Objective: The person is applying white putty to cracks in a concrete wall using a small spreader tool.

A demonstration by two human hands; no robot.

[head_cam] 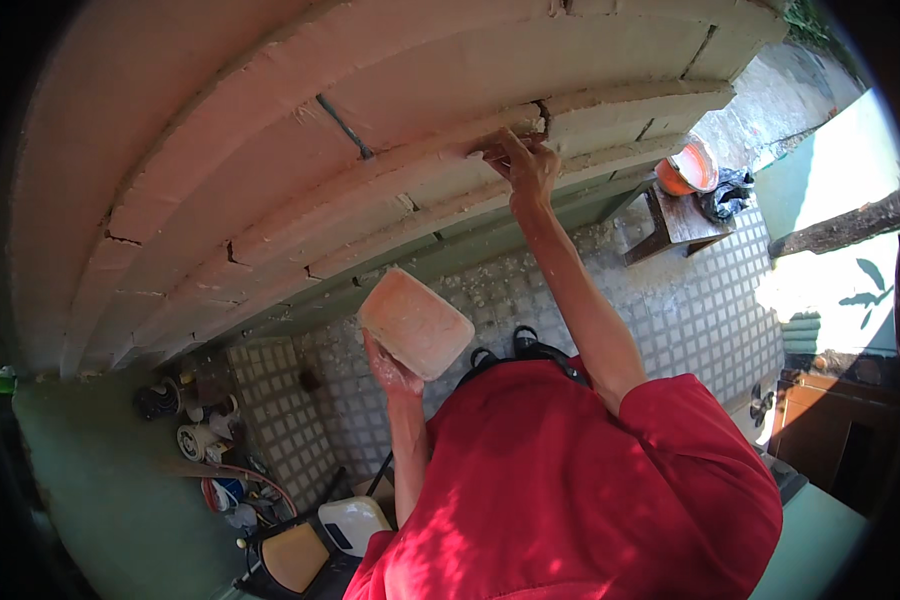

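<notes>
My left hand (pixel 394 369) holds up a small tub with rounded corners (pixel 418 324), its pale pinkish face smeared white. I cannot tell whether that face is its contents or its base. My right hand (pixel 531 166) is raised against the stepped moulding (pixel 435 161) of the wall, fingers pinched around a thin flat tool (pixel 501 144) that they mostly hide. Just beyond the fingertips, a dark jagged crack (pixel 543 118) cuts through a raised band. A dark joint (pixel 343 126) and several smaller gaps run across the moulding farther left. White residue marks my left hand.
An orange bucket (pixel 688 168) and a black plastic bag (pixel 726 196) rest on a wooden stool (pixel 679 221) at right. The tiled floor (pixel 450 300) is spattered white. Cans, a hose (pixel 274 484) and a chair (pixel 294 556) crowd the lower left. A brown wooden cabinet (pixel 814 427) stands at right.
</notes>
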